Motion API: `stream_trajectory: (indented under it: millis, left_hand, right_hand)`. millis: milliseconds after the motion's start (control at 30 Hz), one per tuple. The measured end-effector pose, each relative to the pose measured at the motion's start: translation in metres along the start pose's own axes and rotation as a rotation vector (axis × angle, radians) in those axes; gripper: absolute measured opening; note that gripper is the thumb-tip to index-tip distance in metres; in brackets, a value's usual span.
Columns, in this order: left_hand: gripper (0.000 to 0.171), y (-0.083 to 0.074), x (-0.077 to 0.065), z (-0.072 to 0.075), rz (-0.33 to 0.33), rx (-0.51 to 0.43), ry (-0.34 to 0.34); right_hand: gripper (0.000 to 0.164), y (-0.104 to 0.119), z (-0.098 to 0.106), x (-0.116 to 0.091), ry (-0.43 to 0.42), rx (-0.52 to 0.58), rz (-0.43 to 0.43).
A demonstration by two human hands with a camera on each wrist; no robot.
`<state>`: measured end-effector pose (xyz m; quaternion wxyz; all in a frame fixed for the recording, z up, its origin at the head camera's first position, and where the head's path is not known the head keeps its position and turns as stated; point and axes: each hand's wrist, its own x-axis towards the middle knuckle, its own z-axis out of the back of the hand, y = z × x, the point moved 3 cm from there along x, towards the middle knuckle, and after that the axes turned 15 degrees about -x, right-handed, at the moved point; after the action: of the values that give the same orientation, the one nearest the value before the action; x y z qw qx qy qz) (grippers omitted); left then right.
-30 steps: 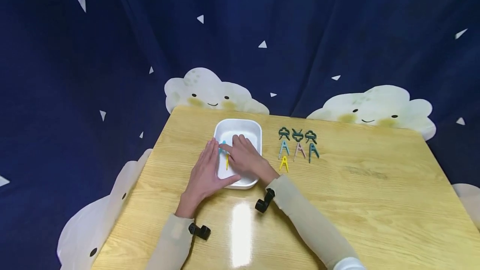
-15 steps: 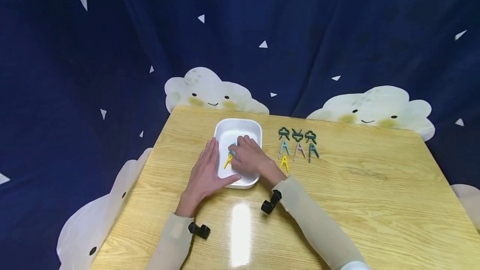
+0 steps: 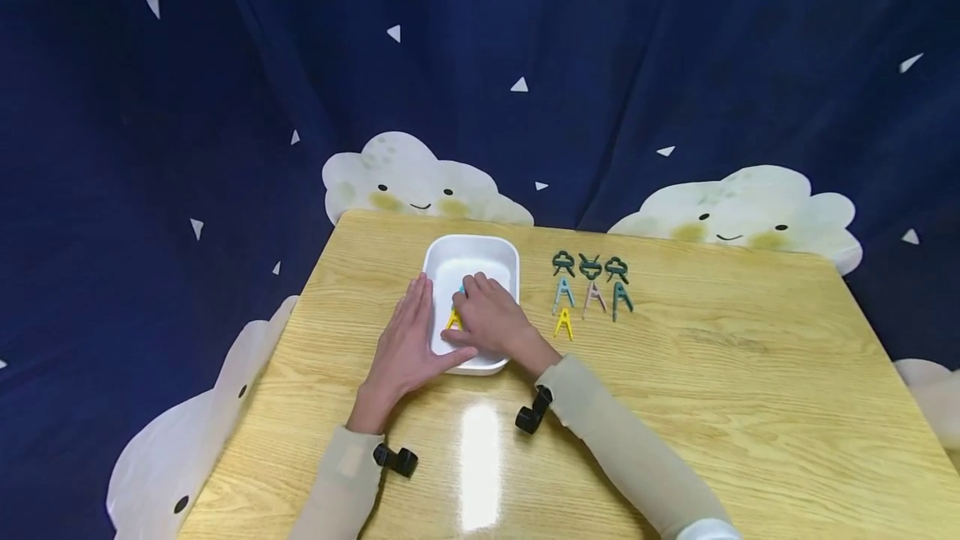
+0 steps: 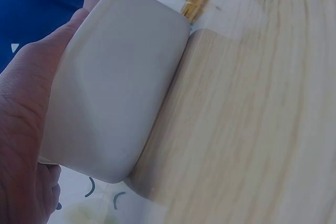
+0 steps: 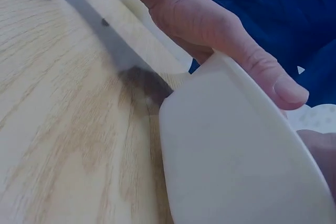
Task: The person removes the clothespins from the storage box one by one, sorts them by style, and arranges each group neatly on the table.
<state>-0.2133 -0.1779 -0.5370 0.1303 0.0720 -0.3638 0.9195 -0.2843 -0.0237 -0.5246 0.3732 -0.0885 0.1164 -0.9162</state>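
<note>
A white plastic tray [image 3: 472,246] stands on the table, with a light blue clothespin [image 3: 462,290] and a yellow clothespin [image 3: 454,320] lying inside it. My left hand [image 3: 402,348] rests on the tray's near left corner, its fingers straight along the left rim and its thumb across the near rim. In the right wrist view that thumb [image 5: 289,90] lies over the rim. My right hand [image 3: 491,319] reaches into the tray, index finger at the blue clothespin and thumb just below the yellow one. I cannot tell whether it pinches either.
Right of the tray lie several clips in rows: dark green cloud-shaped clips [image 3: 590,267] at the back, then a light blue clothespin [image 3: 564,294], a pink one [image 3: 594,298] and a dark teal one [image 3: 622,301]. A yellow clothespin [image 3: 564,323] lies nearest.
The blue clothespin has moved right, away from the tray's left wall, along with my right hand. The yellow clothespin has turned and shows its spread legs. My left hand stays put.
</note>
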Motion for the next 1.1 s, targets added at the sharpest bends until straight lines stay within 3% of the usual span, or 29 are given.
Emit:
stream_trajectory:
  millis: [267,1100]
  left_hand:
    - [0.134,0.0,0.0008,0.0004,0.007,-0.006,-0.004]
    - [0.134,-0.0009,-0.0001,0.001,0.006,-0.007,-0.003]
  right_hand:
    - [0.06,0.0018,0.0006,0.0008,0.016,-0.044,0.03]
    - [0.062,0.0001,0.0011,-0.0023,0.026,-0.007,0.015]
